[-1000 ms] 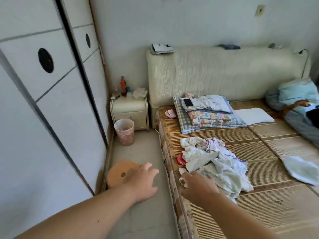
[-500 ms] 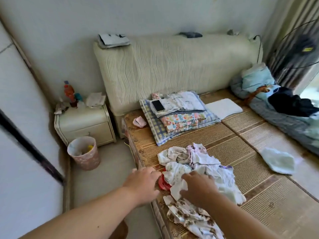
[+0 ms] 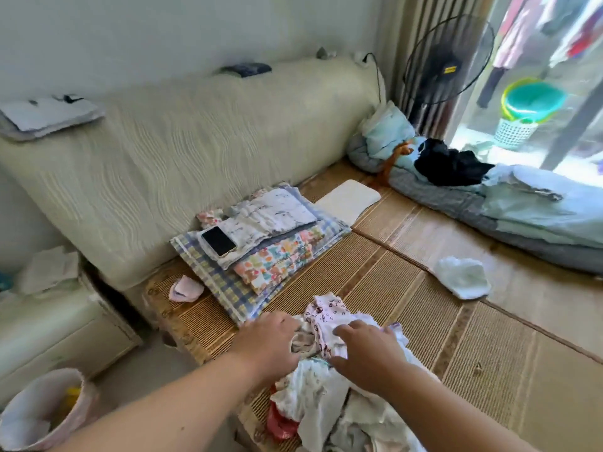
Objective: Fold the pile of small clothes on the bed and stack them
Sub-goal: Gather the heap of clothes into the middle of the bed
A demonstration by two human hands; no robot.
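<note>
Head view: a pile of small clothes [image 3: 329,396] sits unfolded near the front edge of the bed [image 3: 424,321], on its woven mat, mostly white and cream pieces, with something red [image 3: 280,422] showing at the pile's left side. Both hands are at the far end of the pile. Left hand [image 3: 267,340] lies on a beige piece, fingertips buried in the cloth, so cannot tell its grip. Right hand [image 3: 365,353] is just beside it, fingers bent over, thumb under; grip narrow, holding a bunched pink printed garment [image 3: 326,313] at the top of the pile. The hands are close but not touching.

Beyond the pile, near the headboard [image 3: 195,141], is a checked cloth [image 3: 208,272] with a floral folded piece [image 3: 277,259] and a white printed cushion [image 3: 270,216] on it. A phone [image 3: 218,241] lies screen up on the cushion's left end. A small pink item [image 3: 186,288] lies on the mat left of the checked cloth; a white pad [image 3: 349,199] lies to its right. A pale green cloth [image 3: 463,280] lies alone on the mat, well apart from the pile. Rolled blue-grey bedding [image 3: 522,216] runs along the far right, with a black garment [image 3: 450,164] on it. A fan [image 3: 447,63] stands behind. On the floor at left are a nightstand [image 3: 49,324] and a waste bin [image 3: 42,409].
</note>
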